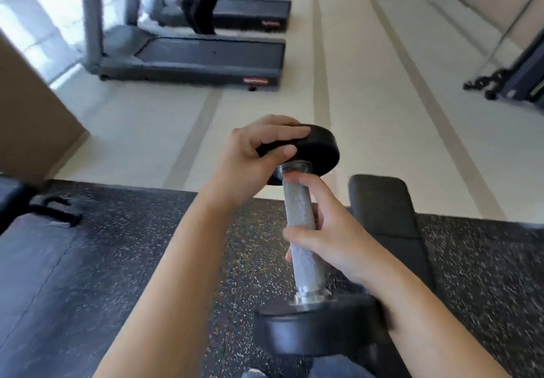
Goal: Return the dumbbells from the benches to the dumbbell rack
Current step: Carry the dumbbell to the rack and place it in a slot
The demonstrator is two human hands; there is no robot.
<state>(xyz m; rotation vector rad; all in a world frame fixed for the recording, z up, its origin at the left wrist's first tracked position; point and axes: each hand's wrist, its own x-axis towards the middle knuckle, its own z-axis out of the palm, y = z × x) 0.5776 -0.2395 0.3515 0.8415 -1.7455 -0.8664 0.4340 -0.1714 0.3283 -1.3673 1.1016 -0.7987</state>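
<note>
2 treadmills (191,59) stand ahead on the pale floor (368,112). 1 black table (388,215) sits just behind my 1 dumbbell (307,268), held nearly upright above the speckled mat (147,260). Both grips hold it: left hand (256,154) clasping the top head, right hand (329,236) wrapped round the handle.

One dumbbell (306,242) is shown, carried clear of any surface. It is made up of a silver knurled handle, chrome collars and two black round heads. It is held nearly upright, with the top tilted slightly to the left. The upper head is gripped by the left hand (259,154). The handle is encircled by the right hand (332,239). The lower head is blurred.
</note>
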